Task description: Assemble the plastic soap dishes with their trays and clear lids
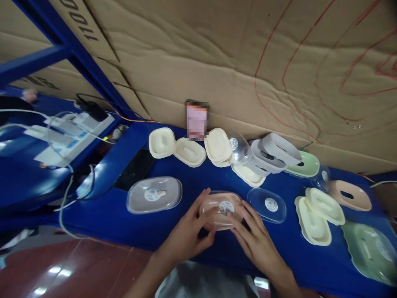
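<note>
A pink soap dish (pixel 211 200) with a clear lid and a round label sits on the blue table in front of me. My left hand (pixel 198 225) curls round its left side, the fingers reaching over the lid and the thumb at the near edge. On the right side, my right hand (pixel 252 225) presses its fingers against the lid and rim. Just right of it lies a loose clear lid (pixel 257 203) with a label. To the left is a grey soap dish (pixel 139 200) under its own clear lid.
Cream trays (pixel 190 151) and grey slotted pieces (pixel 281 149) line the back, below a cardboard wall (pixel 217 74). A phone (pixel 197 120) leans there. Cream pieces (pixel 314 225), a peach slotted piece (pixel 356 194) and a green lidded dish (pixel 366 248) lie right. Power strips (pixel 71 140) with cables stand left.
</note>
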The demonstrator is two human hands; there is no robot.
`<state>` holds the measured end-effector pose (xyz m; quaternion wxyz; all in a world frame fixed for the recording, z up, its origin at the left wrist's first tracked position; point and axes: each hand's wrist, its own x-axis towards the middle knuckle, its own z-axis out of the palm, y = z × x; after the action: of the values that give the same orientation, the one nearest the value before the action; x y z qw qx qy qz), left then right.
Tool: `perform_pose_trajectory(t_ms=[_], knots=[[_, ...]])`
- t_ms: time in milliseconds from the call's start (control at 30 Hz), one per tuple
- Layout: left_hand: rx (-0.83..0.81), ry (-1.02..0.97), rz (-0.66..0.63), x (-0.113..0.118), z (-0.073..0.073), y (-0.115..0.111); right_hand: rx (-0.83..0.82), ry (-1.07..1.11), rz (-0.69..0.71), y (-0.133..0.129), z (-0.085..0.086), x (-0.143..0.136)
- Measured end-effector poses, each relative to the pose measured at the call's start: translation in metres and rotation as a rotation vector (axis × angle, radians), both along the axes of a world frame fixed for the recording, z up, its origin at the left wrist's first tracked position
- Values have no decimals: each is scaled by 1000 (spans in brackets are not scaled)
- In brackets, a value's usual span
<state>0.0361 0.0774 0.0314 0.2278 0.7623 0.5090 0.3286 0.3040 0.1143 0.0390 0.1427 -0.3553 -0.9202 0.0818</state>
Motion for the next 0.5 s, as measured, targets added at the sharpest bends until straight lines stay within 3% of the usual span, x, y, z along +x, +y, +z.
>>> perform_pose_trajectory(t_ms=[100, 300, 500], knots=[[11, -6, 15, -2, -7, -5, 8, 12, 46, -5, -6, 2], [235, 142, 103, -4, -17, -16, 98, 63, 133, -4, -7, 2], [201, 149, 106, -5, -17, -19, 95, 44, 82, -11, -8, 0]])
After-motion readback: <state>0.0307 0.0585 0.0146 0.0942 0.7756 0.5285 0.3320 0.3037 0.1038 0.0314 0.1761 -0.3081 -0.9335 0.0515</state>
